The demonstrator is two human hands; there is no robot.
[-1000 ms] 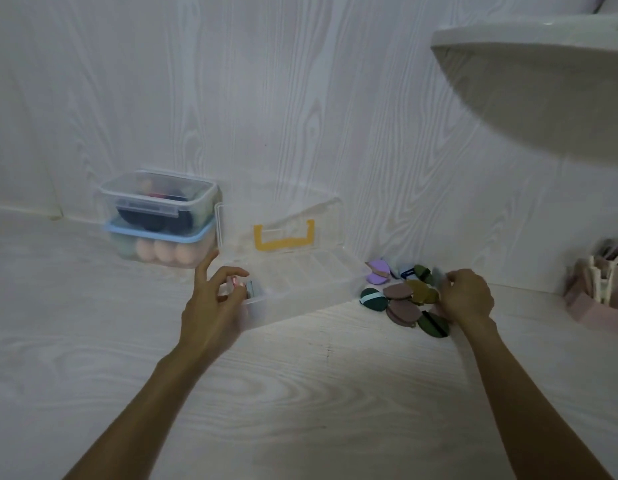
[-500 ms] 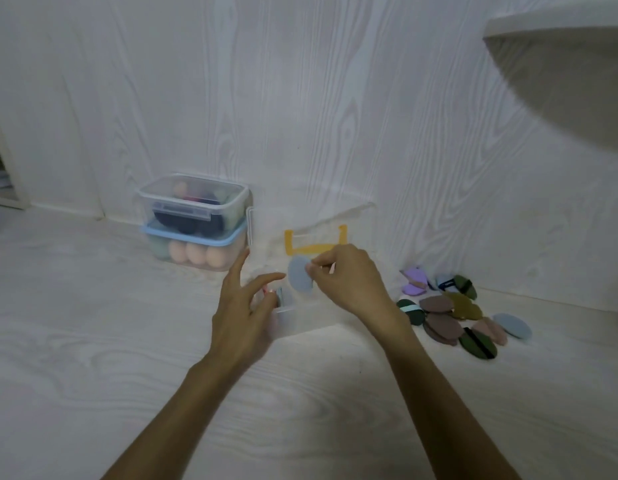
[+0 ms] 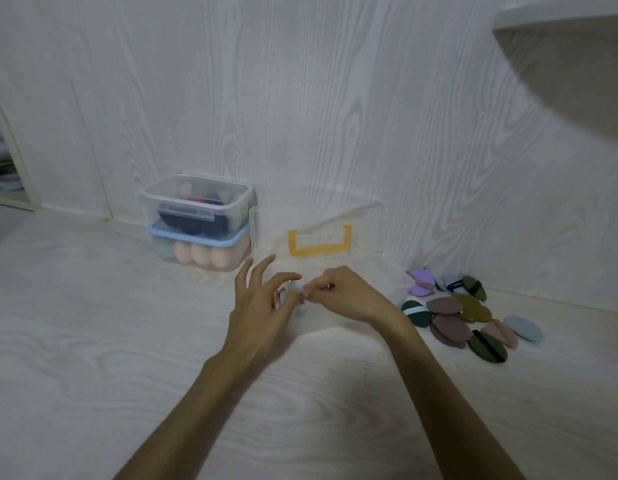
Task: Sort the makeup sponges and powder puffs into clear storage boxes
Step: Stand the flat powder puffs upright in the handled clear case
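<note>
A clear storage box (image 3: 387,271) with a yellow handle on its raised lid stands open against the wall. My right hand (image 3: 345,294) reaches over its left end and pinches a pale blue powder puff (image 3: 296,287), lowering it among a few upright puffs there. My left hand (image 3: 262,306) is at the box's left end, fingers spread, thumb and forefinger touching the same blue puff. A pile of several loose puffs (image 3: 463,313) in purple, brown, olive, dark green, pink and blue lies on the floor to the right.
Two lidded clear boxes (image 3: 196,223) are stacked left of the open box; the lower one, blue-lidded, holds peach sponges, the upper one dark items. A white rounded basin (image 3: 570,64) overhangs the upper right. The wood-grain wall is close behind.
My right hand took a blue puff from the pile and carried it left to the box's left end, now lowering it in. My left hand stayed at that end. The view shifted left.
</note>
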